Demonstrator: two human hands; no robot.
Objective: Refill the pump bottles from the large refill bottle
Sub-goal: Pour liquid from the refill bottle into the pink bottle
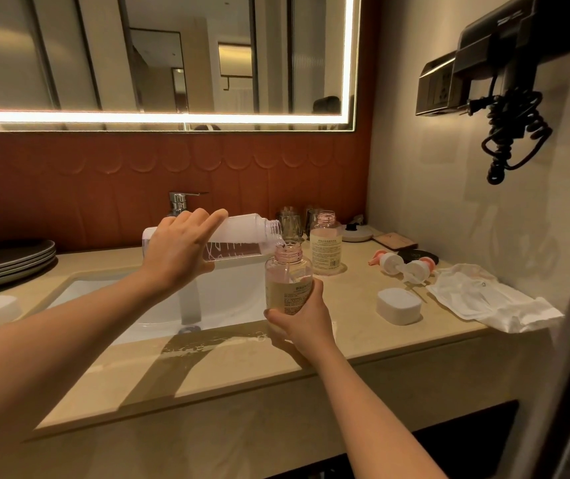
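Pouring midway: left hand (176, 250) fingers clamp the tipped refill bottle (242, 233) over a part-full pump bottle (288, 278) clasped by right hand (302, 323) fingers; second pump bottle (325, 247) and pump heads (404, 264) wait.

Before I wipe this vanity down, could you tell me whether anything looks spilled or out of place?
Yes: a shiny wet streak lies on the beige stone counter along the front rim of the white sink, just left of the right hand holding the small clear pump bottle. It looks like spilled liquid.
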